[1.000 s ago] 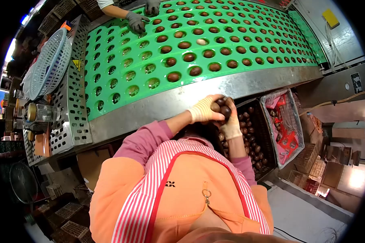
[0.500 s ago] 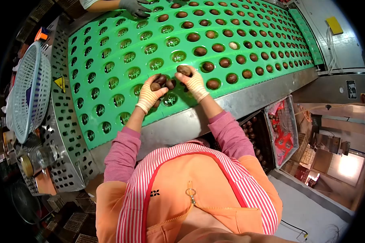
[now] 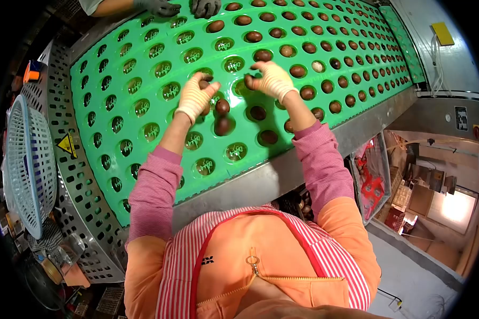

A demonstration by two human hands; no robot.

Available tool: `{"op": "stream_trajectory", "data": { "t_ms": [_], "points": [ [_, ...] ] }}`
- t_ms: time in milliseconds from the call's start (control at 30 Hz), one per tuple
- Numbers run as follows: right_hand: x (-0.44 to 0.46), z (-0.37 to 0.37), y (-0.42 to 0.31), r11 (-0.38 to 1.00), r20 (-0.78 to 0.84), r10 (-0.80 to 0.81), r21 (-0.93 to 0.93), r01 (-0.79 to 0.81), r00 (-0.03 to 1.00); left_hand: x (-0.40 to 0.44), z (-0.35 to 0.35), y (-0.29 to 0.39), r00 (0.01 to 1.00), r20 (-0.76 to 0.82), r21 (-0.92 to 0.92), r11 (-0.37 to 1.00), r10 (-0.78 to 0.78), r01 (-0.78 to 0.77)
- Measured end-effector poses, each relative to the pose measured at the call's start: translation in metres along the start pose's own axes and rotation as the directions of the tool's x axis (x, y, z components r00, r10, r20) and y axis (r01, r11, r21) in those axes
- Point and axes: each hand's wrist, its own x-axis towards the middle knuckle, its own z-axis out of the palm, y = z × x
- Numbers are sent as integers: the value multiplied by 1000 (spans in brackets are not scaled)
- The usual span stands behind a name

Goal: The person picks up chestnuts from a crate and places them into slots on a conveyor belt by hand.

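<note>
Both my hands wear pale gloves with bare fingertips, above a green tray belt [image 3: 160,114] with oval cups. My left hand [image 3: 197,97] curls around brown egg-like items, partly hidden under the palm. Just right of it, a brown item [image 3: 222,107] and a blurred one below it lie or drop at the belt; contact is unclear. My right hand [image 3: 271,82] holds a dark brown item [image 3: 248,81] at its fingertips, over a cup. Beneath my right hand, brown items sit in cups [image 3: 257,112], one more [image 3: 267,137] nearer the belt's front edge.
A co-worker's gray-gloved hands [image 3: 205,7] are at the belt's far edge. Filled cups extend right. At left stand a perforated metal panel [image 3: 82,196] and a pale blue basket [image 3: 31,165]. A lined crate with red packets [image 3: 371,183] is at lower right, beyond the metal edge [image 3: 324,141].
My hands have gone from the near side out over the belt and spread apart. Items have left my left hand. Two cups beneath my right hand now hold brown items.
</note>
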Motion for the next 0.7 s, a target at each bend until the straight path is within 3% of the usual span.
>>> {"op": "stream_trajectory", "data": {
  "t_ms": [33,67,100,167,200,233,367,400,433,533,633,700],
  "points": [
    [7,-8,-4,985,-71,38,172,-25,997,5,-3,6,998,-27,-7,998,-61,61],
    [11,-8,-15,837,-150,196,541,-85,969,37,-5,-25,993,-94,118,991,72,-61],
    [32,3,-10,717,-127,232,692,-81,964,43,-6,-17,976,-175,307,949,129,-70],
    [49,29,-15,908,-271,61,416,60,961,50,-4,-15,963,-181,495,864,200,-86],
    [57,50,-5,968,-204,-75,218,120,976,48,-3,-10,967,-154,528,844,201,-92],
    [50,46,-6,995,-38,-97,6,97,995,43,-1,-2,972,-124,561,822,199,-97],
    [7,54,-5,987,-340,1,150,53,941,22,-8,-19,926,-66,560,782,372,-274],
    [-9,54,-5,985,-396,1,160,68,918,10,-9,-17,925,59,587,736,377,-337],
    [-23,54,-4,980,-418,1,179,81,909,2,-4,-22,925,168,625,689,341,-368],
    [-63,57,4,944,-489,47,307,121,871,-17,6,-18,935,294,762,541,200,-356],
    [-112,58,18,930,-558,102,347,119,824,-20,-3,-23,912,293,742,534,285,-406],
    [-143,61,27,932,-565,161,357,64,809,-8,-5,-28,908,167,719,582,385,-379]
  ]
}}
